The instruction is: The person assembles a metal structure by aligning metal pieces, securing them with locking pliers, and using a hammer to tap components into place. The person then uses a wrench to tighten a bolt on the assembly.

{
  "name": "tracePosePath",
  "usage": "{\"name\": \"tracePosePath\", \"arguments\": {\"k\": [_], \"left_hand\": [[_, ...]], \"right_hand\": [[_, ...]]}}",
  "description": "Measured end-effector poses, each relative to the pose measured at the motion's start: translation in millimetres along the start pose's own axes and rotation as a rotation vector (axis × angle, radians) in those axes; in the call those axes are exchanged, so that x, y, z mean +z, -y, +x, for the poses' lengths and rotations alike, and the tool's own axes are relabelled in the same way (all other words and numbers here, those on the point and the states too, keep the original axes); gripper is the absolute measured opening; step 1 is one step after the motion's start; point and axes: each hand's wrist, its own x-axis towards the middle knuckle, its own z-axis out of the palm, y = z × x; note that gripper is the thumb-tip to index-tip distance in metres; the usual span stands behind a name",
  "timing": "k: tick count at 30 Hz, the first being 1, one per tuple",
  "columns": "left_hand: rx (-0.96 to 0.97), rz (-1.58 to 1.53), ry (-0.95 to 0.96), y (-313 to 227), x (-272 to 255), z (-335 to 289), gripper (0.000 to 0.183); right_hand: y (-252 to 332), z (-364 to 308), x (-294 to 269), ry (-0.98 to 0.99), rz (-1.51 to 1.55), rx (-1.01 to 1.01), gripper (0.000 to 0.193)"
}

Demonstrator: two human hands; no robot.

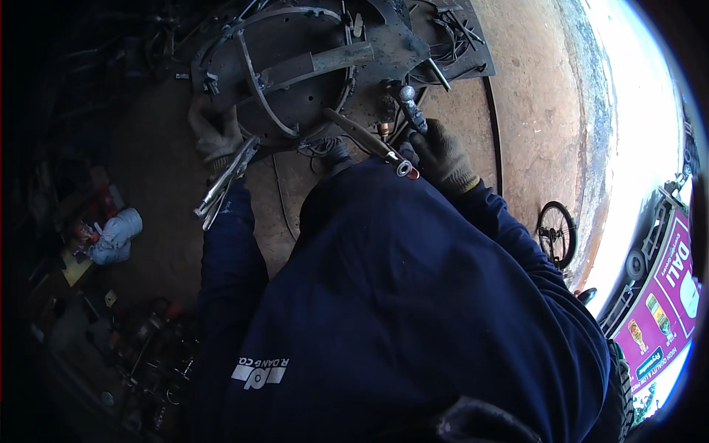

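My left hand (216, 139), in a grey knit work glove, is curled at the near left edge of a dark steel plate (292, 92); some fingertips are lost in shadow. Locking pliers (225, 184) stick out beside that wrist. Closed in my gloved right hand (449, 159) is what looks like a ball-peen hammer (410, 105), its rounded grey head pointing away from me. A curved steel strip (255, 77) and a flat bar (325, 63) lie over the plate. A second pair of locking pliers (369, 140) juts toward me from its near edge.
Cables and loose metal parts (450, 40) lie at the plate's far right. A dark cable (281, 196) hangs below. Concrete floor (532, 111) spreads right, with a bicycle wheel (557, 235) there. At left another person (117, 235) in light clothing is near cluttered machine parts (159, 354).
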Motion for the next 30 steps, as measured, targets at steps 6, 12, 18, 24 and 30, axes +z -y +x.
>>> {"name": "tracePosePath", "arguments": {"k": [6,12,18,24,30], "left_hand": [[0.022,0.176,0.003,12,-5,2,0.067],[-0.041,0.158,-0.002,8,-5,0,0.063],[-0.050,0.176,0.024,5,-7,2,0.064],[0.037,0.148,-0.008,4,1,-2,0.056],[0.180,0.305,-0.101,88,-13,15,0.055]], "right_hand": [[16,4,-14,0.099,0.015,-0.133,0.032],[38,18,-17,0.251,-0.230,-0.025,0.035],[38,12,-20,0.172,-0.130,-0.171,0.033],[55,28,-25,0.310,-0.290,-0.043,0.035],[46,20,-16,0.266,-0.175,-0.070,0.031]]}}
